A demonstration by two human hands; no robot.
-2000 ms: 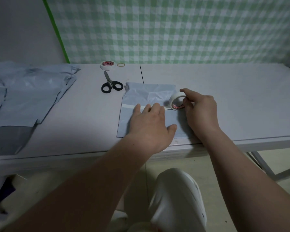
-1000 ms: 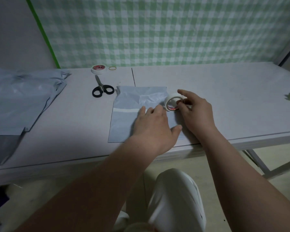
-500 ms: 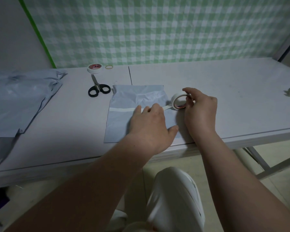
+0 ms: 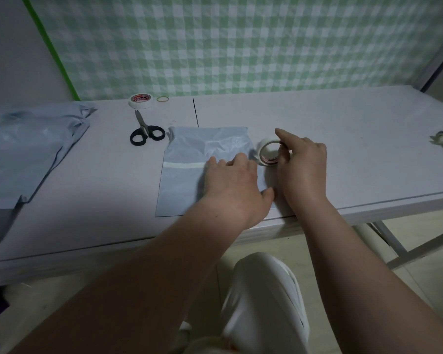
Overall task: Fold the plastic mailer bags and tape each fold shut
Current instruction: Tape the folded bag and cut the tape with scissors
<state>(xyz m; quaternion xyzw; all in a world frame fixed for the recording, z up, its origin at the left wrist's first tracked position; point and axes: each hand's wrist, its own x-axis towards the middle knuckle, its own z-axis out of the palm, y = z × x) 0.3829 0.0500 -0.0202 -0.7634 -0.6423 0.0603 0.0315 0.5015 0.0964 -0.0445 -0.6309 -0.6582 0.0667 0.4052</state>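
The left hand (image 4: 230,185) lies flat on the folded mailer bag (image 4: 202,152), palm down, fingers straight and close together, pressing where the strip of tape (image 4: 183,165) crosses the fold. The bag sits near the front edge of the table (image 4: 330,118). The right hand (image 4: 302,167) pinches the tape roll (image 4: 268,152) upright just beyond the bag's right edge, forefinger stretched over its top. A second ago the roll overlapped that edge; the left hand has stayed put.
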